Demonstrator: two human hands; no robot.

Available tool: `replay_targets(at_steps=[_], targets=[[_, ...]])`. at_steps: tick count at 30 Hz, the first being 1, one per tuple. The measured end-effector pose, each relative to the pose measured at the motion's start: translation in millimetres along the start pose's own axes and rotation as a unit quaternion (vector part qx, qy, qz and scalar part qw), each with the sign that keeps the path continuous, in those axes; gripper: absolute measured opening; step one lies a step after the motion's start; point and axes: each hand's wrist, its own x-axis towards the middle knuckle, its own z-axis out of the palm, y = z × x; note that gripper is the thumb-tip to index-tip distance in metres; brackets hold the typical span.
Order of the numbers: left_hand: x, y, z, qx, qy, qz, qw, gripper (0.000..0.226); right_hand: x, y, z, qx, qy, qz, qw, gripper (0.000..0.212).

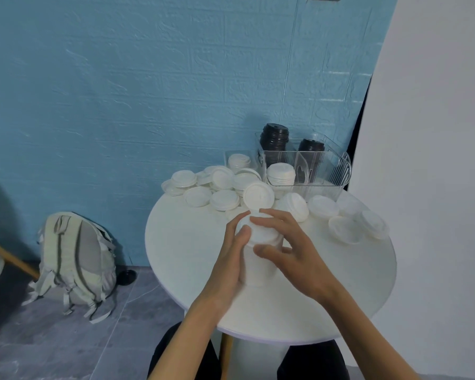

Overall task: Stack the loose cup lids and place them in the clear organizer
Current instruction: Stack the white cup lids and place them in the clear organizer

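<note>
A tall stack of white cup lids (261,259) stands on the round white table (192,253) in front of me. My left hand (232,259) grips its left side, thumb near the top lid. My right hand (283,242) curls round the top and right side of the stack. Several loose white lids (222,200) lie scattered at the table's far edge; one (258,194) leans tilted just behind my hands. The clear organizer (313,171) stands at the back right, holding a short white lid stack (281,174) and black lid stacks (274,144).
Translucent lids (346,229) lie at the table's right side, close to a white wall. A small clear box (240,160) holding white lids sits left of the organizer. A pale backpack (77,261) leans on the blue wall on the floor to the left.
</note>
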Motion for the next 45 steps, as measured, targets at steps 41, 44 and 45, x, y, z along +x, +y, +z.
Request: replay_targets(at_steps=[41,44,45], targets=[[-24,7,9,0.240,0.086,0.052,0.966,0.051,-30,4,4,0.075,0.021,0.086,0.993,0.061],[-18,4,9,0.233,0.089,0.063,0.966,0.050,-27,5,3,0.083,0.038,0.085,0.992,0.060],[-14,3,10,0.228,0.088,0.066,0.967,0.050,-24,6,1,0.081,0.042,0.084,0.992,0.060]])
